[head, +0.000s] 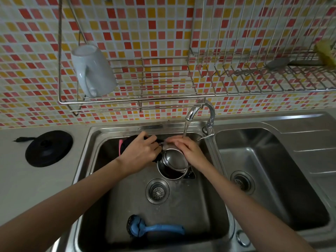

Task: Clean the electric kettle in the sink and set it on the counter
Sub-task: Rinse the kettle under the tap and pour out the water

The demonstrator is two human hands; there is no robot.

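Head view looks down into the left basin of the sink, where I hold the kettle tipped on its side above the drain, its open mouth toward me. My left hand is closed around the black handle end of the kettle. My right hand lies with fingers fairly flat on the steel body, pressed against its upper side rather than gripping it. Water runs from the tap and lands on the kettle just by my right fingers. A blue-handled brush lies on the basin floor near me, well apart from the kettle. On the counter to the left sits the round black kettle base. A white mug hangs upside down on the wire rack against the tiled wall
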